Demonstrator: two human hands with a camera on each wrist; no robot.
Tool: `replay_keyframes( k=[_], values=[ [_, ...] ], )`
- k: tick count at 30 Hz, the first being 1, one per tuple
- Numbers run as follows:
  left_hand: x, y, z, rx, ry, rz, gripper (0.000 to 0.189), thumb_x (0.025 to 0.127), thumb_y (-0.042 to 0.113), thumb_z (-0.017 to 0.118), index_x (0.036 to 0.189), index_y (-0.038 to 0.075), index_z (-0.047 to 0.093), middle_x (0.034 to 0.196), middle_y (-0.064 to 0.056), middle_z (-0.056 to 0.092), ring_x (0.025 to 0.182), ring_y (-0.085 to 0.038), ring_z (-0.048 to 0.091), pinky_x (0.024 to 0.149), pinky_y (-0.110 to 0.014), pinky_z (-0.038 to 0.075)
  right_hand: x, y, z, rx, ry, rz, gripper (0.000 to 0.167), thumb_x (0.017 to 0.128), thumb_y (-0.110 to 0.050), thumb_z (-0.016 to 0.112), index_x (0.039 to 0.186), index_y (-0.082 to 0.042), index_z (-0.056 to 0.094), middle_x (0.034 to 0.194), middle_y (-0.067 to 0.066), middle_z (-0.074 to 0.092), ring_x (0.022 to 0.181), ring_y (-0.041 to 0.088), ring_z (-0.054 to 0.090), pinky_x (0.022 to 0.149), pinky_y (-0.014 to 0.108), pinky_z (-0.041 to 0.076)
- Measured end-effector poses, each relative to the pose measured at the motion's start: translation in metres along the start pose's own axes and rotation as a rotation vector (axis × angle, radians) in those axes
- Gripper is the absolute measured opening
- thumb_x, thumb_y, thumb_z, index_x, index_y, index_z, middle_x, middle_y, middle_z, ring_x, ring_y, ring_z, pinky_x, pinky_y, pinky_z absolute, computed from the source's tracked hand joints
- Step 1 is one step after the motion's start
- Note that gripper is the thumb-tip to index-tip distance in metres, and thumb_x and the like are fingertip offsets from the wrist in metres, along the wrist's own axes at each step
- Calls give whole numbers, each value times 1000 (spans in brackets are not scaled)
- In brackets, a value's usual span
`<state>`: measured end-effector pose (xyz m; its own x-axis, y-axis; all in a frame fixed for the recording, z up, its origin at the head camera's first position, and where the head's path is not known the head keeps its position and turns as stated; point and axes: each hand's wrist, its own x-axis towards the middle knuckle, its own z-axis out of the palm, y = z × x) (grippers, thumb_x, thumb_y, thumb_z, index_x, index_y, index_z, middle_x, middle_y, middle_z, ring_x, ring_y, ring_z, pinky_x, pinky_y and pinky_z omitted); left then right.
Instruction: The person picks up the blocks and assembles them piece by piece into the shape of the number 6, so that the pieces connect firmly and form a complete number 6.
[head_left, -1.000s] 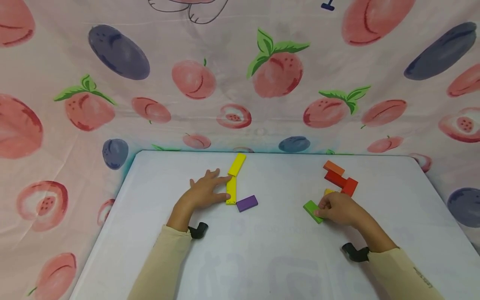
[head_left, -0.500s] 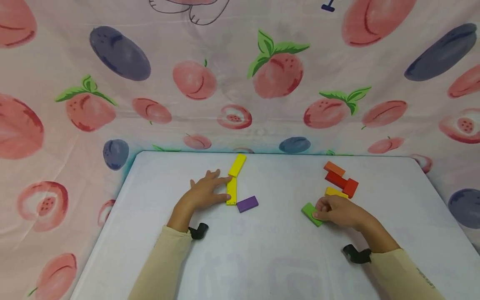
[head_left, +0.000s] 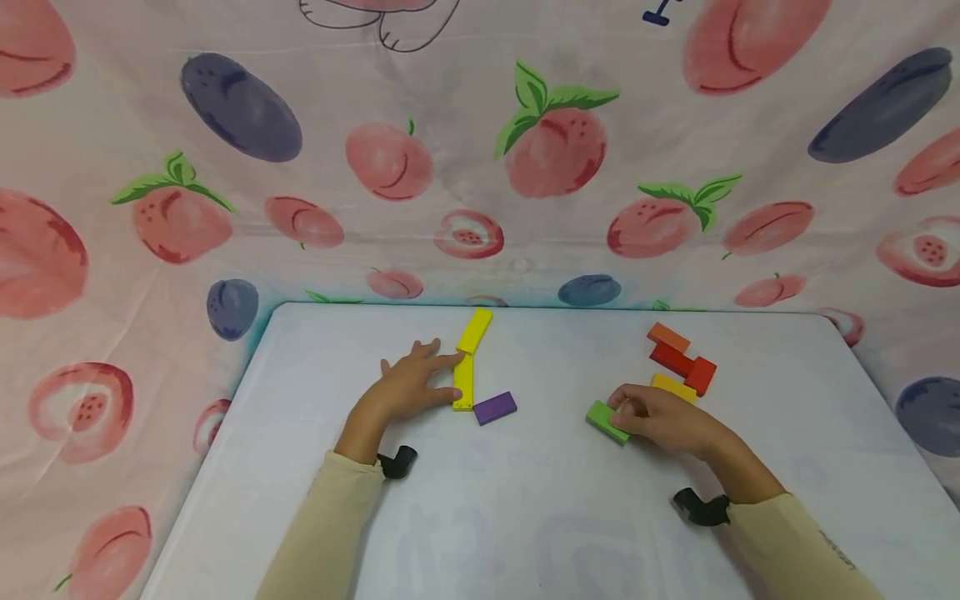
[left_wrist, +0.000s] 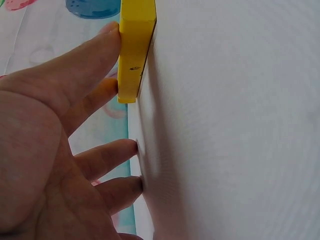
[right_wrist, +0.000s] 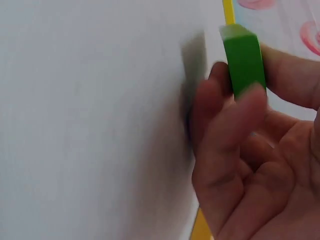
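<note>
My left hand (head_left: 408, 382) lies with fingers spread, thumb and index fingertip against the left side of a yellow block (head_left: 463, 383). That block meets a second yellow block (head_left: 475, 330) at a slight angle, and a purple block (head_left: 495, 407) sits by its lower right corner. In the left wrist view the other fingers (left_wrist: 107, 157) reach past the yellow block's end. My right hand (head_left: 667, 417) pinches a green block (head_left: 606, 421) between thumb and fingers. In the right wrist view the green block (right_wrist: 245, 62) hangs close over the table, its shadow beside it.
Behind the right hand lie another yellow block (head_left: 675, 387), two red blocks (head_left: 701, 375) and an orange block (head_left: 668, 336), grouped together. The white table (head_left: 480, 517) ends at a fruit-print cloth (head_left: 465, 150) hanging behind and at the left.
The right hand has moved left with the green block, away from the red and orange group, uncovering more of the yellow block there. The left hand and its blocks stay put.
</note>
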<state>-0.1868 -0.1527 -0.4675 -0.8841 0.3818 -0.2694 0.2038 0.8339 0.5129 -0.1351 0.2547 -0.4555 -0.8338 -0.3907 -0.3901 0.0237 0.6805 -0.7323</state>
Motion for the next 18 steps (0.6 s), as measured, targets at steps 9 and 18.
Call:
replay_keyframes(
  k=[9,18],
  values=[
    [2,1,0,-4,0,2,64,93,48,71,152,35,49,169,-11,26,158,-43,12,111,-84,1,12,-7,14,26,23,33,39,98,-31,68,133,-15,64,82,5,64,72,20,63,71,31,53],
    [1,2,0,10,-2,-6,64,94,47,70,153,34,49,169,-11,26,158,-43,12,111,-85,1,23,-16,22,24,26,28,42,96,-35,71,133,-18,67,83,4,66,73,21,63,72,32,54]
  ],
)
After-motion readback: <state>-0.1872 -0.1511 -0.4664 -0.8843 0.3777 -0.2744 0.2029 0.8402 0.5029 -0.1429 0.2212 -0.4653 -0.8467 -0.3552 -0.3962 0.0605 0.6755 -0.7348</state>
